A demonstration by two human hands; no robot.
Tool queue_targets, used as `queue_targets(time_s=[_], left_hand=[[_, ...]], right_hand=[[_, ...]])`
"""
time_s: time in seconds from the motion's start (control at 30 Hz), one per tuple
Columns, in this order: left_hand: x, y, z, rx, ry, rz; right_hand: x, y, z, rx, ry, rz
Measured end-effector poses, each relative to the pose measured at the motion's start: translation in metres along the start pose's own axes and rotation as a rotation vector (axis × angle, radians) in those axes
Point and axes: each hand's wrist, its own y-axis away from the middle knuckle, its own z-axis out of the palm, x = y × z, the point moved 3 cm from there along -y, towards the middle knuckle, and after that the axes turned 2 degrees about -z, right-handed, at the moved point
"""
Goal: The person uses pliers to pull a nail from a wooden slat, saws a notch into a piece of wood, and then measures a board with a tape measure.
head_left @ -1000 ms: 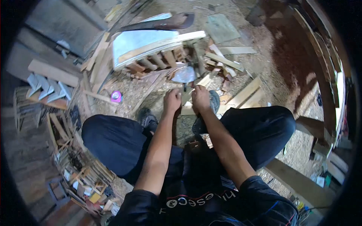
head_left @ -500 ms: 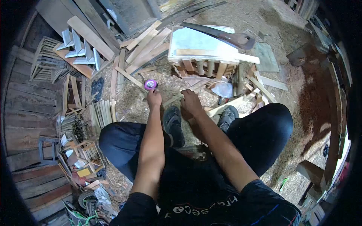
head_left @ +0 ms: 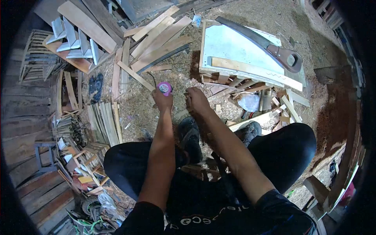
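Since 1 second ago, both hands have swung left from the plastic-wrapped bundle (head_left: pixel 250 102) to the sawdust floor (head_left: pixel 137 105). Left hand (head_left: pixel 162 100) is now closed on the pink tape measure (head_left: pixel 164 87); right hand (head_left: pixel 196 100) is curled, contents unclear. Step in hand looks like picking up the tape; next needs drawing out its blade.

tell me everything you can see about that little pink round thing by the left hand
The pink round thing is small and disc-shaped, bright magenta with a paler patch on its face; it looks like plastic. It may be a tape measure, though that is too small to confirm. It sits at the fingertips of the left hand, which seems to grip it from below. A thin dark line runs from it up to the left. Under it is the sawdust-covered ground, with a loose wooden slat just beside it.
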Motion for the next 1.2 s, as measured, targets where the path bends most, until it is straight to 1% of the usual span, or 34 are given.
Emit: queue_targets(time_s=[0.07,0.1,0.17,0.2,0.27,0.3,0.33,0.4,0.43,0.5,0.53,0.57,0.6,0.63,0.67,0.7,0.73,0.8,0.83,0.87,0.93,0.97,1.0,1.07,1.1,1.17,1.2], left_hand=[[-0.009,-0.007,0.003,0.027,0.014,0.120],[-0.021,-0.014,0.007,0.028,0.008,0.112],[-0.041,-0.028,0.018,-0.186,0.099,0.165],[-0.042,-0.029,0.014,-0.181,0.096,0.155],[-0.039,-0.031,0.010,-0.258,0.032,0.156],[-0.037,-0.025,0.004,-0.221,0.058,0.194],[-0.040,-0.024,0.002,-0.216,0.062,0.191],[-0.047,-0.017,-0.003,-0.251,0.310,0.077],[-0.050,-0.014,-0.007,-0.249,0.311,0.078],[-0.051,-0.010,-0.017,-0.555,0.587,-0.187],[-0.037,-0.001,-0.031,-0.714,0.718,-0.321],[-0.023,0.007,-0.049,-0.835,0.736,-0.328],[-0.014,0.013,-0.061,-0.829,0.738,-0.312],[-0.004,0.017,-0.072,-0.827,0.820,-0.333],[0.006,0.020,-0.084,-0.824,0.903,-0.352],[0.022,0.021,-0.099,-0.873,0.959,-0.330],[0.033,0.021,-0.113,-0.863,0.968,-0.307],[0.062,0.019,-0.135,-0.902,0.979,-0.263],[0.076,0.019,-0.144,-0.885,0.965,-0.283],[0.092,0.019,-0.153,-0.892,0.972,-0.256],[0.128,0.017,-0.181,-0.664,0.799,-0.078],[0.145,0.018,-0.193,-0.619,0.733,-0.065],[0.163,0.023,-0.200,-0.692,0.780,-0.028],[0.195,0.032,-0.201,-0.759,0.827,-0.004],[0.206,0.034,-0.196,-0.773,0.826,0.008],[0.226,0.039,-0.182,-0.917,0.950,-0.029],[0.233,0.041,-0.172,-0.928,0.949,-0.016]], right_hand=[[0.003,0.000,0.006,0.016,0.031,-0.023],[0.001,0.001,0.008,0.008,0.026,-0.024],[-0.005,0.001,0.009,-0.004,-0.010,-0.021],[-0.006,0.002,0.012,-0.014,-0.014,-0.026],[-0.010,-0.001,0.015,-0.009,-0.032,-0.060],[-0.009,-0.003,0.018,-0.088,0.005,-0.040],[-0.010,-0.006,0.020,-0.092,0.009,-0.046],[-0.015,-0.005,0.021,-0.111,0.040,-0.025],[-0.020,-0.003,0.018,-0.110,0.041,-0.028],[-0.044,-0.004,0.003,-0.127,-0.079,-0.201],[-0.043,-0.006,0.003,-0.117,-0.077,-0.211],[-0.046,-0.008,0.003,-0.111,-0.128,-0.304],[-0.053,-0.011,-0.001,-0.106,-0.179,-0.401],[-0.057,-0.014,-0.006,-0.096,-0.174,-0.418],[-0.060,-0.018,-0.010,-0.130,-0.157,-0.396],[-0.067,-0.020,-0.015,-0.167,-0.138,-0.374],[-0.084,-0.020,-0.028,-0.158,-0.129,-0.395],[-0.107,-0.021,-0.057,-0.167,-0.206,-0.320],[-0.117,-0.022,-0.071,-0.153,-0.090,-0.323],[-0.126,-0.021,-0.085,-0.135,-0.073,-0.333],[-0.155,-0.013,-0.129,0.031,0.100,-0.439],[-0.168,-0.012,-0.151,0.032,0.096,-0.440],[-0.176,-0.010,-0.170,0.090,0.096,-0.493],[-0.189,-0.006,-0.206,0.051,0.186,-0.425],[-0.188,-0.008,-0.222,0.065,0.196,-0.417],[-0.185,-0.010,-0.250,-0.035,0.298,-0.485],[-0.186,-0.007,-0.266,-0.076,0.376,-0.466]])
